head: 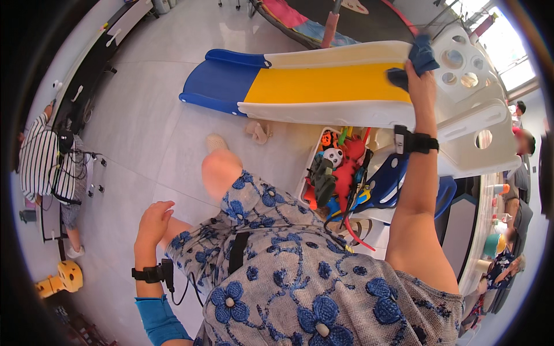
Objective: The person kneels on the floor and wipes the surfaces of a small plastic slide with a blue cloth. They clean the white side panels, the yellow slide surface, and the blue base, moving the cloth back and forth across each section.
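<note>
A dark blue cloth (423, 56) is gripped in my right hand (420, 88), arm stretched out over the upper end of a toddler slide. The slide has a yellow chute (329, 84) with pale side rails and a blue foot (218, 82). Part of the cloth hangs over the chute and looks blurred. My left hand (155, 222) is raised at the left, above the floor beside my lap, empty, with its fingers loosely bent and apart. Below the slide's near rail stands a white bin (305, 166) heaped with toys, among them a red plush toy (344, 177).
White perforated slide panels (463, 56) stand at the upper right. A trampoline (294, 21) lies beyond the slide. A small beige item (258, 131) is on the floor. A person in a striped shirt (47, 160) stands left, near a cabinet (86, 73). Several people sit far right.
</note>
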The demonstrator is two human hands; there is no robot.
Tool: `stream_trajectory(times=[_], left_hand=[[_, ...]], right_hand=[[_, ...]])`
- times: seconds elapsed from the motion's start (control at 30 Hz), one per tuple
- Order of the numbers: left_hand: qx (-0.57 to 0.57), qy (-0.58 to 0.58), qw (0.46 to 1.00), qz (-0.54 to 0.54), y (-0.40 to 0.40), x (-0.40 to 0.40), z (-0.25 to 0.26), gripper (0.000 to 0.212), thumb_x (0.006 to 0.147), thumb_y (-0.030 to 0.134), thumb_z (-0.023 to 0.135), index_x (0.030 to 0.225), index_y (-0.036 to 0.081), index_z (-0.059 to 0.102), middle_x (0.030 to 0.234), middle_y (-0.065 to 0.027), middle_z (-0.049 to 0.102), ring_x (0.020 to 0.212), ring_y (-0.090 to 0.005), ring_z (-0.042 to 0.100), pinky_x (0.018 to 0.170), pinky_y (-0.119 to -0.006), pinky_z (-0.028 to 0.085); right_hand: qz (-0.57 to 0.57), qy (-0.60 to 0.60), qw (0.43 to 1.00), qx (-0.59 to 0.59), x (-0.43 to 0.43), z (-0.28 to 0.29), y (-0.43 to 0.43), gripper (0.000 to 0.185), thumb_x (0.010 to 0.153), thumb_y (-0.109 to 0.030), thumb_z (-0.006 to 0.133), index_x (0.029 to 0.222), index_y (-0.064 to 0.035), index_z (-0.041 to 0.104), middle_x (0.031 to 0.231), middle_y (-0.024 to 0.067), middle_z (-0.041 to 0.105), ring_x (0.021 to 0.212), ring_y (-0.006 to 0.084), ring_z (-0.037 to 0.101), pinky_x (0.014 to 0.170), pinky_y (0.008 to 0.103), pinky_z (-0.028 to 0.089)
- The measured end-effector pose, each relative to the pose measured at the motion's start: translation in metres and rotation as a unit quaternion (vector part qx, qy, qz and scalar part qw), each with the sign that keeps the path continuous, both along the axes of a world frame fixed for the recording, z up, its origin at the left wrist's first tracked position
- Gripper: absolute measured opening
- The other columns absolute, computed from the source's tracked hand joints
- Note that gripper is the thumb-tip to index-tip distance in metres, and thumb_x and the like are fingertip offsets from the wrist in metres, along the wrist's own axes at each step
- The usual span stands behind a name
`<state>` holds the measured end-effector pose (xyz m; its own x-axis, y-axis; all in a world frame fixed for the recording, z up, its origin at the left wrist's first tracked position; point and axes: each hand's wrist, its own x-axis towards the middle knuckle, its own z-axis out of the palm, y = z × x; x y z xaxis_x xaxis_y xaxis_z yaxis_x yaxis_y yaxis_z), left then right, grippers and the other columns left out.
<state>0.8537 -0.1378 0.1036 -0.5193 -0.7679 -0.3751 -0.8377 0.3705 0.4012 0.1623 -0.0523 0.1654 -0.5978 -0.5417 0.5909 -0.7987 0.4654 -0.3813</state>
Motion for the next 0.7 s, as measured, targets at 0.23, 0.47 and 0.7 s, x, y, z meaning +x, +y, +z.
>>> stream_trajectory(times=[0.23, 0.47, 0.7], left_hand=[[0.028, 0.037, 0.998, 0.036, -0.011, -0.005, 0.008, 0.023, 0.093, 0.006, 0.060, 0.114, 0.001, 0.067, 0.107, -0.0172, 0.070, 0.102, -0.0329, 0.065, 0.092, -0.037, 0.050], [-0.077, -0.016, 0.995, 0.065, 0.014, 0.009, -0.044, 0.024, 0.097, 0.013, 0.056, 0.114, 0.002, 0.069, 0.108, -0.0168, 0.071, 0.100, -0.0337, 0.067, 0.089, -0.040, 0.052], [-0.052, -0.006, 0.996, 0.068, 0.001, 0.003, -0.035, 0.024, 0.096, 0.016, 0.058, 0.112, 0.002, 0.070, 0.109, -0.0180, 0.071, 0.101, -0.0340, 0.068, 0.090, -0.040, 0.052]], right_hand=[[-0.056, 0.236, 0.936, 0.254, 0.006, -0.102, 0.054, 0.031, 0.081, -0.040, 0.073, 0.087, -0.0097, 0.072, 0.093, 0.0087, 0.068, 0.096, 0.0298, 0.062, 0.087, 0.0459, 0.043], [0.106, 0.101, 0.921, 0.360, 0.112, -0.257, -0.028, 0.020, 0.088, -0.019, 0.056, 0.099, -0.0153, 0.072, 0.107, 0.0066, 0.065, 0.106, 0.0303, 0.056, 0.094, 0.0497, 0.037], [0.264, 0.099, 0.886, 0.367, 0.095, -0.221, -0.016, 0.039, 0.084, -0.012, 0.058, 0.116, -0.0278, 0.071, 0.120, 0.0028, 0.061, 0.107, 0.0302, 0.056, 0.091, 0.0454, 0.044]])
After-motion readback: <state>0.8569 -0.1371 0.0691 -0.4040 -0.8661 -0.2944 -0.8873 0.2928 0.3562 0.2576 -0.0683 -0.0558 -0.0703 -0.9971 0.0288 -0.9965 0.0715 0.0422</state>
